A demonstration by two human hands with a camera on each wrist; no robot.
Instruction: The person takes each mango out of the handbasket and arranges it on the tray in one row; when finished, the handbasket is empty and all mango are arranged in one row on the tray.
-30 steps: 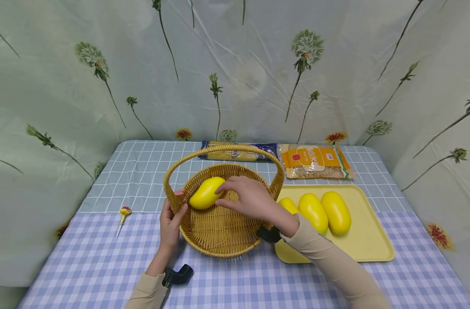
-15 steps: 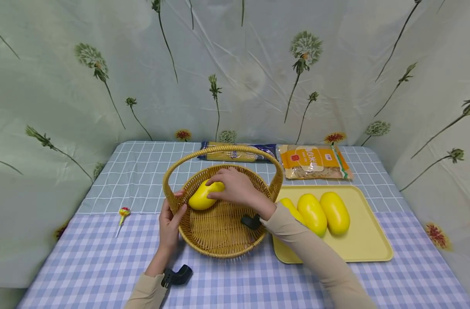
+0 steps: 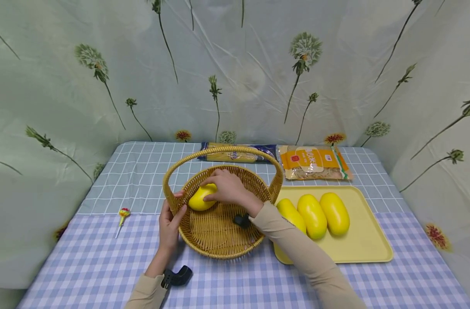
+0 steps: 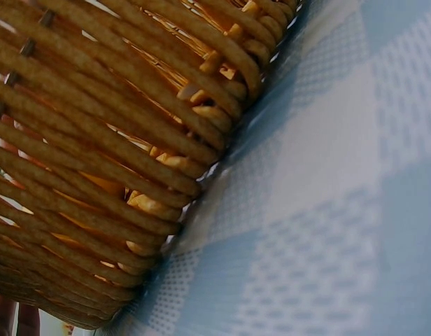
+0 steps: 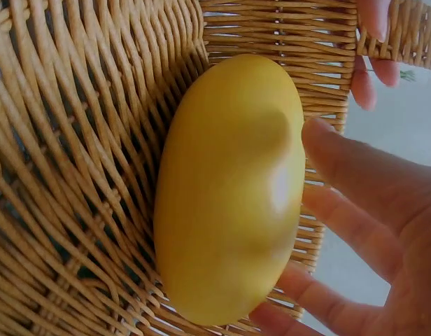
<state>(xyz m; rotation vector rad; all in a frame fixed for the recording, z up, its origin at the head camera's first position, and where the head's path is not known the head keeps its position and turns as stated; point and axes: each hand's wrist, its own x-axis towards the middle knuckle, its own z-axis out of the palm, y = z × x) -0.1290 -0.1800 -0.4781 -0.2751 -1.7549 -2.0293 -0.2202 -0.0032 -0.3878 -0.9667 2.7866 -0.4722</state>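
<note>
A yellow mango (image 3: 201, 199) lies against the left inner wall of a round wicker basket (image 3: 219, 244) with a tall handle. My right hand (image 3: 228, 187) reaches into the basket and grips the mango, thumb on the near side and fingers over the far side. In the right wrist view, the thumb tip meets the edge of the mango (image 5: 229, 196) while the other fingertips pass partly behind it. My left hand (image 3: 169, 227) holds the basket's left rim by the foot of the handle. The left wrist view shows the basket's woven outer wall (image 4: 96, 140) close up.
Right of the basket, a yellow tray (image 3: 366, 244) bears three mangoes (image 3: 312, 216). A noodle packet (image 3: 236, 153) and an orange-labelled bag (image 3: 314, 163) lie at the back. A lollipop (image 3: 123, 216) is on the left of the checked cloth.
My right hand has moved left and deeper into the basket, closing round the mango, which has shifted slightly left. The left hand stays on the rim.
</note>
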